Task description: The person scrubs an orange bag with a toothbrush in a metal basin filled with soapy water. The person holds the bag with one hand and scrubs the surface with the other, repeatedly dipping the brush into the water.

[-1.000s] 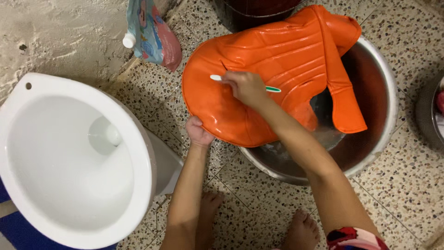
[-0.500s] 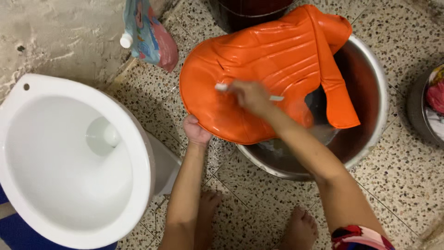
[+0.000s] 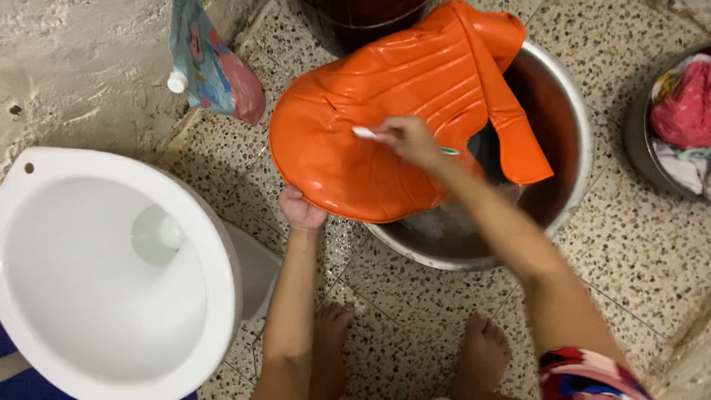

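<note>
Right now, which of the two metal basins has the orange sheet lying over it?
The large steel basin in the middle, under the orange sheet. The other metal basin, at the right edge, holds pink and white cloth only.

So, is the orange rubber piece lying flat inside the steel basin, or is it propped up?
Propped up. The orange rubber piece leans tilted across the rim of the steel basin; the left hand supports its lower edge, and the right hand holds a toothbrush on it.
</note>
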